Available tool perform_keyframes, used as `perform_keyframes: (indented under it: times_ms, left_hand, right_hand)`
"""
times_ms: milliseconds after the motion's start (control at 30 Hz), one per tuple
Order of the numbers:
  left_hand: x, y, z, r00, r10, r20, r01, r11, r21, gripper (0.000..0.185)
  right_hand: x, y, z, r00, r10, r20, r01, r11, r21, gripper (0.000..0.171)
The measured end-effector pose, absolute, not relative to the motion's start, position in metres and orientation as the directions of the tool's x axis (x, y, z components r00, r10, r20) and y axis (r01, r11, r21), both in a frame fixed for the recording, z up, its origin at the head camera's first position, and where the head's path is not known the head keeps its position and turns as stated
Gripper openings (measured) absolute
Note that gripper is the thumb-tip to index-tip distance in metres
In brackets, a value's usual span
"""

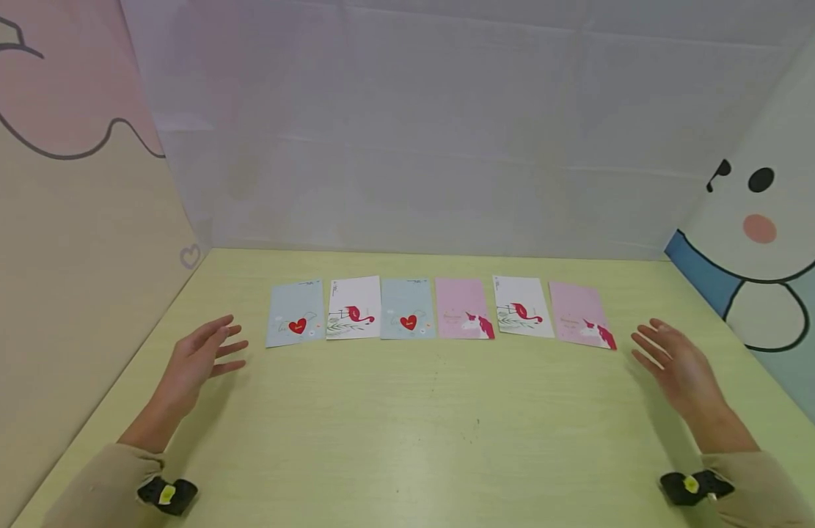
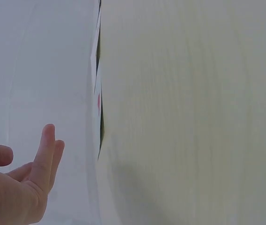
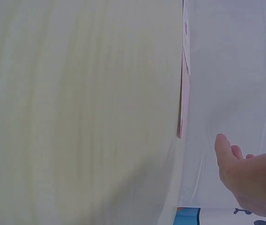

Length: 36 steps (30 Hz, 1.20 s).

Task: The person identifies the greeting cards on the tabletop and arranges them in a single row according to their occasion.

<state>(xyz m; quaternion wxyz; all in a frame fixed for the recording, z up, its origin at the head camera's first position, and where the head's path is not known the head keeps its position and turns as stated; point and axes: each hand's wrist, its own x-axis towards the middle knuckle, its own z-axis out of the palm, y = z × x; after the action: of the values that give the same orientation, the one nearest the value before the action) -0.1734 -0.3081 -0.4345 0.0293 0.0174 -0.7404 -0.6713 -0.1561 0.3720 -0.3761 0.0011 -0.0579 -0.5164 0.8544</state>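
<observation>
Table (image 1: 407, 440): pale yellow-green top with a faint wood grain, matte. One small dark speck (image 1: 477, 422) on it toward 6 o'clock.

Back sheet (image 1: 414, 147), 12 o'clock: whitish-grey, creased in long horizontal and vertical folds, meeting the table's far edge.

Left panel (image 1: 64, 293), 9 o'clock: beige, standing along the table's left edge. Upper part carries a pink shape (image 1: 57, 73) bounded by a dark curved outline. A small heart outline (image 1: 191, 256) sits low at its far corner, about 10 o'clock.

Right panel (image 1: 803, 381), 3 o'clock: pale green, with a white cartoon figure (image 1: 777, 132). It has a round black eye (image 1: 761, 180), a pink cheek spot (image 1: 759, 229) just below and a blue patch (image 1: 700, 275) near the table edge.
</observation>
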Motion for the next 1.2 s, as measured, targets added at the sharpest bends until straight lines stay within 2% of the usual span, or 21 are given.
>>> perform_keyframes:
  times_ms: [167, 367, 667, 900, 967, 1200]
  left_hand:
    - [-0.171, -0.301, -0.431, -0.996, -0.073, -0.058, -0.063, 0.058, 0.996, 0.065]
    - [-0.165, -0.289, -0.421, -0.994, -0.017, -0.109, -0.109, 0.002, 0.994, 0.065]
    - [-0.146, -0.242, -0.375, -0.988, 0.038, -0.152, -0.147, 0.123, 0.982, 0.057]
    - [-0.155, -0.222, -0.375, -0.978, 0.065, -0.198, -0.187, 0.144, 0.972, 0.051]
    - [-0.159, -0.215, -0.377, -0.975, 0.068, -0.213, -0.202, 0.139, 0.969, 0.050]
    - [-0.174, -0.194, -0.383, -0.967, 0.085, -0.242, -0.231, 0.119, 0.966, 0.047]
  right_hand:
    - [-0.159, 0.362, -0.378, -0.992, -0.003, -0.128, 0.109, -0.548, -0.829, 0.032]
    - [-0.161, 0.341, -0.378, -0.989, -0.092, -0.118, 0.150, -0.613, -0.776, 0.020]
    - [-0.169, 0.303, -0.376, -0.978, -0.164, -0.132, 0.196, -0.484, -0.853, 0.018]
    - [-0.176, 0.278, -0.376, -0.959, -0.207, -0.191, 0.269, -0.469, -0.841, 0.015]
    - [-0.178, 0.271, -0.374, -0.953, -0.216, -0.212, 0.291, -0.455, -0.842, 0.019]
    - [-0.188, 0.248, -0.372, -0.939, -0.229, -0.257, 0.324, -0.336, -0.884, 0.059]
